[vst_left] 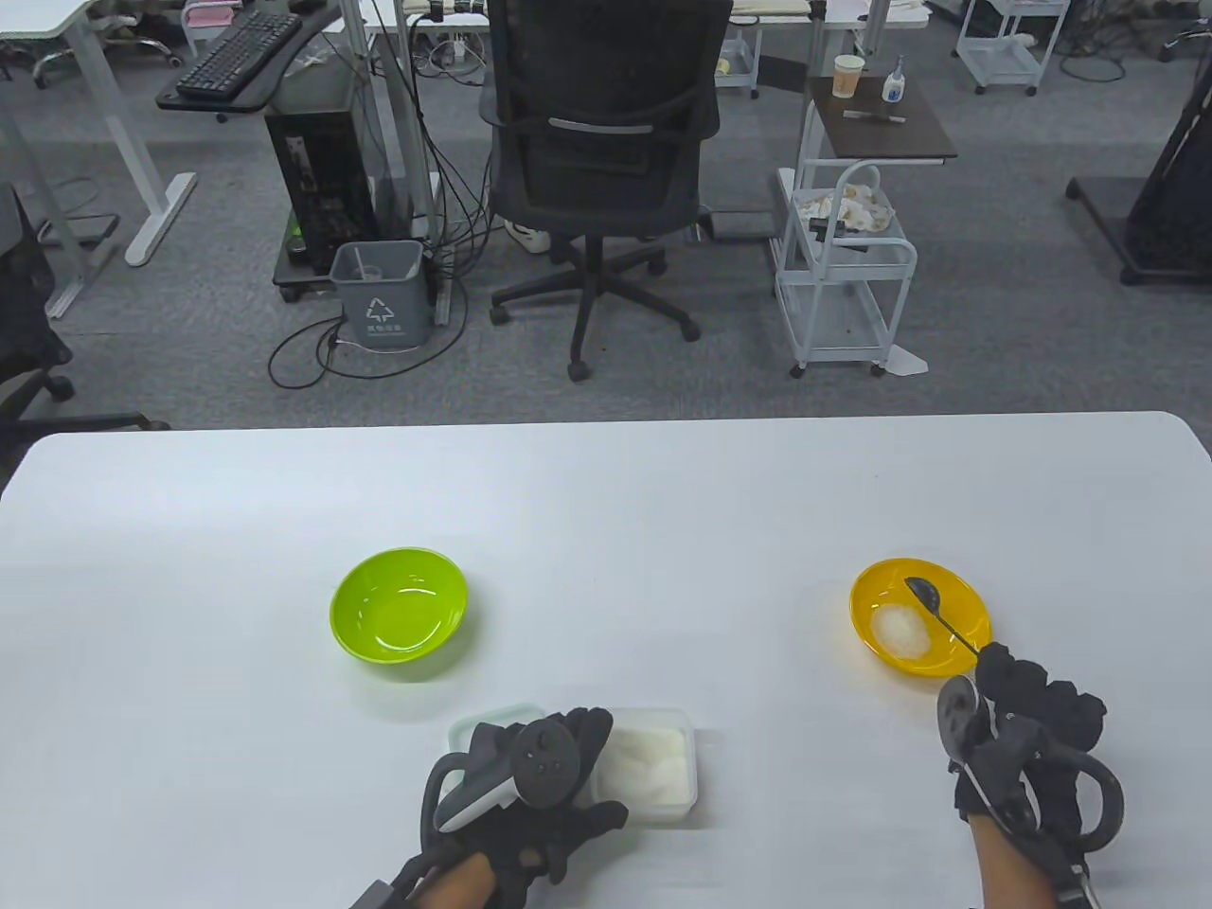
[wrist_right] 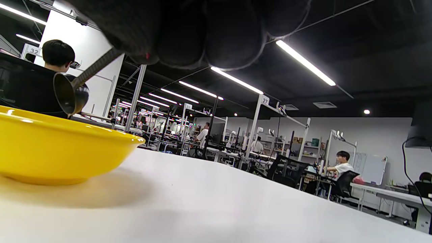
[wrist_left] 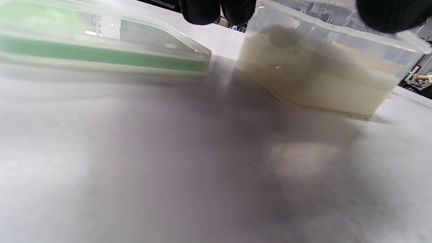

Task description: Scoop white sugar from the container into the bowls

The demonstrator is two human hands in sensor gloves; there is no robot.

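Note:
A clear plastic container (vst_left: pixel 653 762) of white sugar stands near the table's front edge; it also shows in the left wrist view (wrist_left: pixel 320 81). My left hand (vst_left: pixel 540 786) rests on the container's left side, its fingers (wrist_left: pixel 216 10) over the rim. My right hand (vst_left: pixel 1018 705) grips the thin handle of a dark metal spoon (vst_left: pixel 933 606). The spoon's bowl hangs over the yellow bowl (vst_left: pixel 966 615), tipped on its side in the right wrist view (wrist_right: pixel 69 92). A heap of sugar (vst_left: pixel 901 632) lies in the yellow bowl (wrist_right: pixel 60 148). The green bowl (vst_left: pixel 399 614) looks empty.
The container's lid (vst_left: pixel 478 729) with a green seal lies just left of the container, partly under my left hand, and shows in the left wrist view (wrist_left: pixel 101 50). An office chair (vst_left: pixel 601 161) and a white cart (vst_left: pixel 843 275) stand beyond the table's far edge.

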